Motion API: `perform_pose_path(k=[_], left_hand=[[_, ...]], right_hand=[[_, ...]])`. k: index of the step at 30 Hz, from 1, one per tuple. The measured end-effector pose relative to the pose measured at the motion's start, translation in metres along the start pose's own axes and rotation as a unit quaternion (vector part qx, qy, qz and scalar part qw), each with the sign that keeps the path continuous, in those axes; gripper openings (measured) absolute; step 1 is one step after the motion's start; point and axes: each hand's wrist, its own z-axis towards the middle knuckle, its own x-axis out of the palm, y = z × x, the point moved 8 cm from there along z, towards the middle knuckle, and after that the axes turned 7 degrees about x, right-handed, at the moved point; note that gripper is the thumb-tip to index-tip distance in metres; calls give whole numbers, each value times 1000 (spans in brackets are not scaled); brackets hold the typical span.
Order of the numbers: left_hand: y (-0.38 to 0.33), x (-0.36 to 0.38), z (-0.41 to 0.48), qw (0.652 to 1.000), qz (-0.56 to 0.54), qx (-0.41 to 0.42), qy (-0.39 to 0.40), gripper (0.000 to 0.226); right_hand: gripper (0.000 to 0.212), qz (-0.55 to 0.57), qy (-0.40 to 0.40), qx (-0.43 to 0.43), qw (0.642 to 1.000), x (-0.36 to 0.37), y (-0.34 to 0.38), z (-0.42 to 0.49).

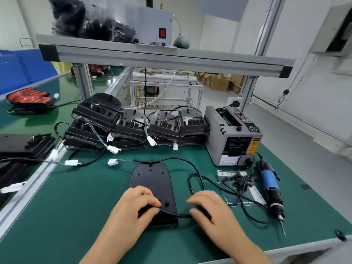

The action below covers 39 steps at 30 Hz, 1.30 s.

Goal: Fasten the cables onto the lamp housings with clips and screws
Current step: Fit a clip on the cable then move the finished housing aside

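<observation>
Both hands press the cable across the near end of the lamp housing on the counter — left hand fingers and right hand fingers pinched on it, likely seating it — screwdriver lies beside.

One lamp housing lies under two hands, left hand and right hand; one electric screwdriver right of them; one tape dispenser beyond.
</observation>
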Motion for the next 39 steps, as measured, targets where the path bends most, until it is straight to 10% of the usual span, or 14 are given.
perform_pose_path(k=[5, 14, 39], left_hand=[[2, 2, 0, 1000, -5, -7, 6, 24], [2, 1, 0, 1000, -16, -11, 5, 25], [0, 0, 1, 1000, -25, -10, 15, 21]], right_hand=[[14, -124, -120, 127, 977, -70, -48, 23], [20, -471, 42, 323, 820, -116, -142, 29], [20, -519, 86, 272, 806, -84, -157, 25]])
